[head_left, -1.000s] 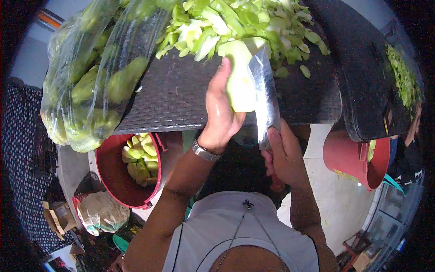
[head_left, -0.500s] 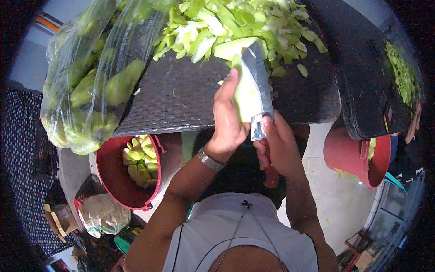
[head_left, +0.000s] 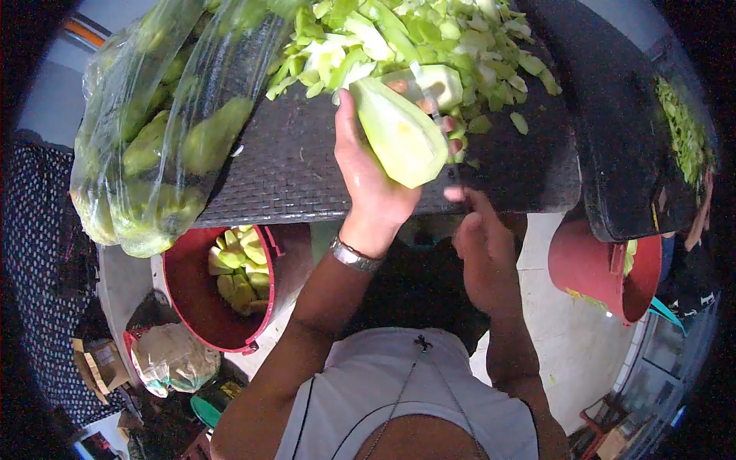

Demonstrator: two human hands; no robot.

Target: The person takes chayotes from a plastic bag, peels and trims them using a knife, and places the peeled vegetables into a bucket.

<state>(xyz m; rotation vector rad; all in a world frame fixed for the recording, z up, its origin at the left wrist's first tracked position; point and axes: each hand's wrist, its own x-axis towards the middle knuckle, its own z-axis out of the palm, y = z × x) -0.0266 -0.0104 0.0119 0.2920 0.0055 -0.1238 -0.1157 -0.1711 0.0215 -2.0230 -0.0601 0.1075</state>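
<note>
A peeled pale green fruit piece (head_left: 400, 132) lies in my left hand (head_left: 376, 169), thumb along its left side and fingertips showing behind its right edge. Behind it, a second cut piece (head_left: 441, 86) is held against those fingers. My right hand (head_left: 484, 241), slightly blurred, is closed just below and to the right, on the knife (head_left: 451, 175). The blade is turned nearly edge-on and shows only as a thin line by the fruit; the handle is hidden. A pile of green peelings (head_left: 414, 38) lies beyond both hands on the dark woven table (head_left: 284, 165).
A clear plastic bag of green fruit (head_left: 153, 146) lies at the table's left. Below it, a red bucket (head_left: 192, 295) holds cut pieces. Another red bucket (head_left: 583, 264) stands at right, near a second dark table (head_left: 613, 153) with peelings and another person's hand (head_left: 699, 215).
The fruit in my left hand has split into two visible pieces, one tilted with its broad face up. The knife has turned from broadside to edge-on, and my right hand has shifted slightly down.
</note>
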